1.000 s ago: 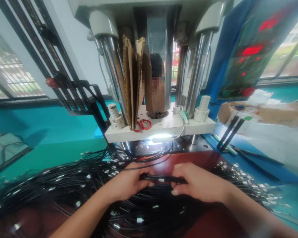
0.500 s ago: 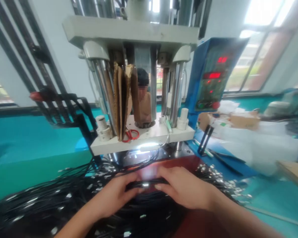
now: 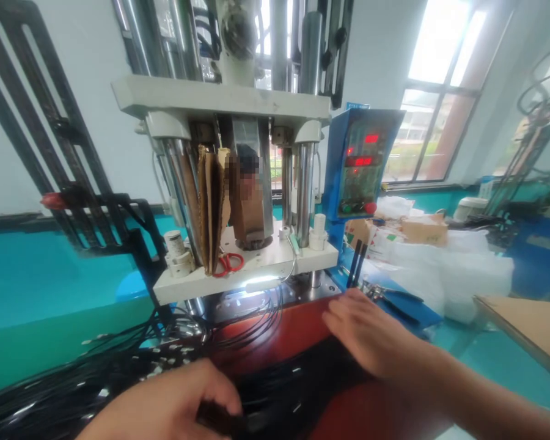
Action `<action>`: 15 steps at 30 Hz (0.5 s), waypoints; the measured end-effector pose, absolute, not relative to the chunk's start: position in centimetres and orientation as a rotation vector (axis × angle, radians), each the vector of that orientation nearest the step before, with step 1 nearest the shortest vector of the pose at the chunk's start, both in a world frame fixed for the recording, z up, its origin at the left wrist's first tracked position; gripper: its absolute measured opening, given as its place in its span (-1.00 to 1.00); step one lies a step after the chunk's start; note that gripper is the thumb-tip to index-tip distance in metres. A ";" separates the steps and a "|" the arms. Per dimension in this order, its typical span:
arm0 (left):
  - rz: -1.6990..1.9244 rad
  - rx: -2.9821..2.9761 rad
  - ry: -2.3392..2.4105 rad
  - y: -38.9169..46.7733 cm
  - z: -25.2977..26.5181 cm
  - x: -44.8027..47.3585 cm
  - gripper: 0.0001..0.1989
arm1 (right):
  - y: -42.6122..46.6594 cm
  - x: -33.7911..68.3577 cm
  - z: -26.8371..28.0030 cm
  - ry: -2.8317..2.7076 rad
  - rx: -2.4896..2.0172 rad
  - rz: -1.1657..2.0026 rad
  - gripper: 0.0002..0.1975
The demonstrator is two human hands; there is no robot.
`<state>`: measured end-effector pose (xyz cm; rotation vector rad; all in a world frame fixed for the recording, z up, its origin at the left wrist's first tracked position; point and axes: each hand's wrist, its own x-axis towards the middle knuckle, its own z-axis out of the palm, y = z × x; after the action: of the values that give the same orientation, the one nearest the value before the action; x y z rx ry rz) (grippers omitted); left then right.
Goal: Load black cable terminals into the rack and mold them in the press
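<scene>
Currently seeing L hand [image 3: 178,394] low in view, curled round L end of black cable bundle [image 3: 293,382]. Noting bundle laid across red tabletop [image 3: 275,339], in front of press [image 3: 297,260]. Seeing R hand [image 3: 371,336] over bundle's R end; can't tell if gripping (cables partly hidden under palm). Also logging other black cables [image 3: 50,382] heaped to L, red-handled scissors [image 3: 229,264] on press's lower plate, lit lamp [image 3: 261,282] at plate's front edge, blue control box [image 3: 364,168] w/ red digits to R.
</scene>
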<state>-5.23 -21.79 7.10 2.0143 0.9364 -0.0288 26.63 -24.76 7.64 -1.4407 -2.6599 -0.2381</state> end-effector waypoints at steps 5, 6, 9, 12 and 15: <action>0.169 1.518 0.653 -24.4 6.7 1.8 -0.64 | -26.2 22.6 9.7 -2.865 -1.046 -0.227 -0.80; 0.247 1.382 0.589 -24.6 5.8 3.3 -0.66 | -26.3 22.1 9.6 -2.868 -0.998 -0.236 -0.76; 0.425 1.165 0.407 -24.8 2.5 6.4 -0.67 | -26.5 22.2 9.2 -2.785 -0.925 -0.291 -0.56; 0.560 1.158 0.378 -25.3 0.0 7.0 -0.61 | -27.0 24.5 8.8 -2.596 -0.925 -0.328 -0.44; 0.709 1.083 0.503 -26.1 -1.1 6.8 -0.55 | -27.1 27.1 7.9 -2.055 -1.168 -0.262 -0.46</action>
<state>6.82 -26.14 -1.12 1.0832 0.5025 0.7086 27.10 -27.10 7.92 -1.1676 -2.0548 -0.2617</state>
